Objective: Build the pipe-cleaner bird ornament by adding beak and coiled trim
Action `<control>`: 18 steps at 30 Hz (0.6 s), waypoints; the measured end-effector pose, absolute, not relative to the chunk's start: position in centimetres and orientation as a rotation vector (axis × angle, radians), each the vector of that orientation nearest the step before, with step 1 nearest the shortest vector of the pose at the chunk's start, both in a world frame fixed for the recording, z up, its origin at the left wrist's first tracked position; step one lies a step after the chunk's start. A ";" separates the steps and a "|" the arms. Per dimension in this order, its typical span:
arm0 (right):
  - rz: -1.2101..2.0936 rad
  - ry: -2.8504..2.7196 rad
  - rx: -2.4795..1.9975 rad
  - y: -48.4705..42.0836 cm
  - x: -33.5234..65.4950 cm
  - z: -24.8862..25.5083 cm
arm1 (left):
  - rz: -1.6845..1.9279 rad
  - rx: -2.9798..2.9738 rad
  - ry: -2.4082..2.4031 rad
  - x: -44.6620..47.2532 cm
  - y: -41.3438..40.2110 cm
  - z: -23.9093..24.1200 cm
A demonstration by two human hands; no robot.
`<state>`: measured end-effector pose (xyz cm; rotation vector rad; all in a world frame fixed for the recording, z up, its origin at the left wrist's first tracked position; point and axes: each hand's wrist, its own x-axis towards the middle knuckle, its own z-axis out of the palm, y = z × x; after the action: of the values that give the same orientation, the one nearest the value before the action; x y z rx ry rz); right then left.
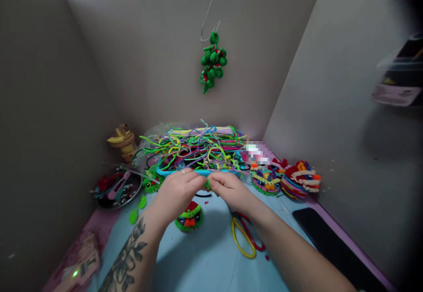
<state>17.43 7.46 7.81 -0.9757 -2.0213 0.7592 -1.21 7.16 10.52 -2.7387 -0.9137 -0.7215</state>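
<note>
My left hand (180, 193) and my right hand (233, 190) meet above the blue cloth, fingers closed in a pinch. Between the fingertips shows a small bright green piece (207, 184), fuzzy like pipe cleaner; the fingers cover most of it. Below my left hand stands a round green pipe-cleaner figure (189, 218) with a red top, dark eyes and an orange beak. Scissors (243, 239) with one yellow and one red handle lie under my right wrist, their blades partly hidden. Right behind my hands, a blue tray (160, 171) is heaped with colourful pipe cleaners (198, 146).
Left are a metal bowl (132, 190) of tools, green flat pieces (133, 216) and a pink glue gun (82, 263). Right are finished-looking pipe-cleaner figures (299, 179) and a black phone-like slab (337, 243). Grey partitions (158, 63) enclose three sides; a green bundle (213, 63) hangs behind.
</note>
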 end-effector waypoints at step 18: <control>0.334 -2.020 -0.902 6.8 17.2 7.9 | -0.965 -2.774 -1.056 -1.9 7.3 10.6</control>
<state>17.20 6.78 7.87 -0.9023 -2.0200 0.3343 -1.88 7.30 10.56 -2.7739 -1.0556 -0.9651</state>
